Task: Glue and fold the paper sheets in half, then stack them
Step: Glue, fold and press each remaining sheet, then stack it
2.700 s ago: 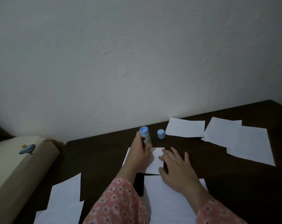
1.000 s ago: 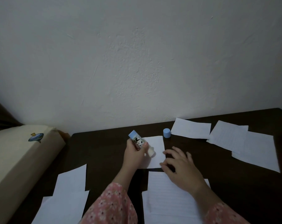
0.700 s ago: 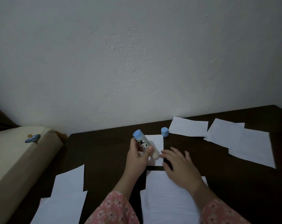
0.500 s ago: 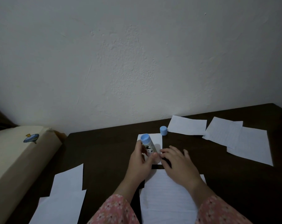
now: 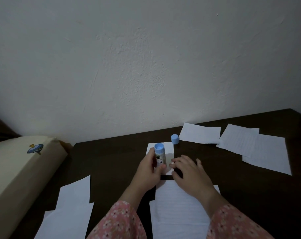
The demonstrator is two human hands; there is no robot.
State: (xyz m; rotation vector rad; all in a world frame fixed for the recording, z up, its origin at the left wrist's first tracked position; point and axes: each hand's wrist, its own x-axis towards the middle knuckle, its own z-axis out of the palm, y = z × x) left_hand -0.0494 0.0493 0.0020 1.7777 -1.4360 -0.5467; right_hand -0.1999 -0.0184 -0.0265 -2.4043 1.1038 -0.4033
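Note:
My left hand (image 5: 147,173) grips a glue stick (image 5: 159,155) with a blue end, standing nearly upright with its lower tip down on a small white paper sheet (image 5: 168,149) at the table's middle. My right hand (image 5: 189,173) lies flat with spread fingers, its fingertips pressing that sheet's right edge. The blue cap (image 5: 174,139) of the stick stands alone just behind the sheet. Part of the sheet is hidden under both hands.
A larger lined sheet (image 5: 177,213) lies under my right wrist. More white sheets lie at the back (image 5: 200,133), at the right (image 5: 265,152) and at the front left (image 5: 72,204). A beige cushion (image 5: 17,169) borders the dark table (image 5: 112,161) on the left.
The glue stick has gone from tilted left to nearly upright, shifting right across the small sheet. My right hand has stayed on the sheet's right edge.

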